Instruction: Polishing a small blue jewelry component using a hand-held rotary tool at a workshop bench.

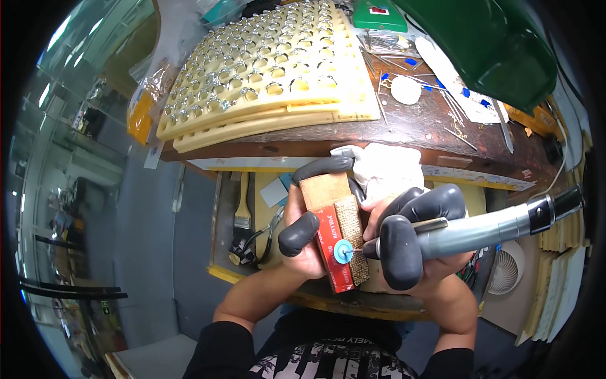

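My left hand [299,236], with black finger covers, grips a block [334,252] from both sides. The block has a red printed face, a bare brown end and a strip of rough gold-brown texture along its right side. My right hand [404,246], its fingers also in black covers, is closed around a silver-grey rotary handpiece [476,232] that points left. At the handpiece's tip a small blue disc [343,251] lies over the red face, by the textured strip; whether it touches cannot be told. A white cloth [390,167] is bunched just beyond my hands, at the bench edge.
Yellow trays [252,76] filled with rings stand on the wooden bench [435,136]. To their right are a round white piece [406,90], thin metal bits and a green lamp hood [486,50]. An open drawer beneath holds a brush [242,205] and pliers [270,234].
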### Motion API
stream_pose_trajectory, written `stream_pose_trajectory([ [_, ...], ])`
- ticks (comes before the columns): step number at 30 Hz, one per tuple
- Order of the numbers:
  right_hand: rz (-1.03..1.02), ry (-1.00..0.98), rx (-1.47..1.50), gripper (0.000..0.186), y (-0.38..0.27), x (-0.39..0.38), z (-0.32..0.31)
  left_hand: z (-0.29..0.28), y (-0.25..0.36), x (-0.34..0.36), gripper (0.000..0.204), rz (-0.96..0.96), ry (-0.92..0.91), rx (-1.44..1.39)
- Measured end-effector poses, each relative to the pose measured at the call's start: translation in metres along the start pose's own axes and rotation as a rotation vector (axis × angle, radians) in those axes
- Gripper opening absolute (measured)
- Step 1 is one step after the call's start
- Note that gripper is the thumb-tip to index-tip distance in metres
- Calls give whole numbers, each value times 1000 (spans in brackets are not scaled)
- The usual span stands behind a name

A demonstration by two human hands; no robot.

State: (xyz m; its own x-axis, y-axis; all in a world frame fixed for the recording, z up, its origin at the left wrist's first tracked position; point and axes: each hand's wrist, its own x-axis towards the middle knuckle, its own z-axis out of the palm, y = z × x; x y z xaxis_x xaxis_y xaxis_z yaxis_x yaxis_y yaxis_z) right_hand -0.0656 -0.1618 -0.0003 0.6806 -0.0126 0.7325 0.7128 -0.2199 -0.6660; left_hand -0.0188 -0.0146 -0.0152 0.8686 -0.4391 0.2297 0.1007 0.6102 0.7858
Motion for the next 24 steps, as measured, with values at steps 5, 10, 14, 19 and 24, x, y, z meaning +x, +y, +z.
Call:
stream_pose_trajectory([
  [5, -4, 99, 31, 40, 4, -5, 12, -9, -4, -2, 61, 7, -70, -182],
  [10, 51, 127, 31, 40, -1, -2, 15, -10, -5, -2, 60, 23, -84, -217],
  [14, 97, 158, 30, 40, -6, 0, 16, -10, -7, -3, 61, -33, -58, -253],
  [19, 157, 205, 30, 41, -9, 2, 16, -6, -6, -3, 63, -73, 36, -295],
  [24, 111, 139, 34, 33, 1, -3, 10, -3, -5, -4, 64, -97, 59, -323],
])
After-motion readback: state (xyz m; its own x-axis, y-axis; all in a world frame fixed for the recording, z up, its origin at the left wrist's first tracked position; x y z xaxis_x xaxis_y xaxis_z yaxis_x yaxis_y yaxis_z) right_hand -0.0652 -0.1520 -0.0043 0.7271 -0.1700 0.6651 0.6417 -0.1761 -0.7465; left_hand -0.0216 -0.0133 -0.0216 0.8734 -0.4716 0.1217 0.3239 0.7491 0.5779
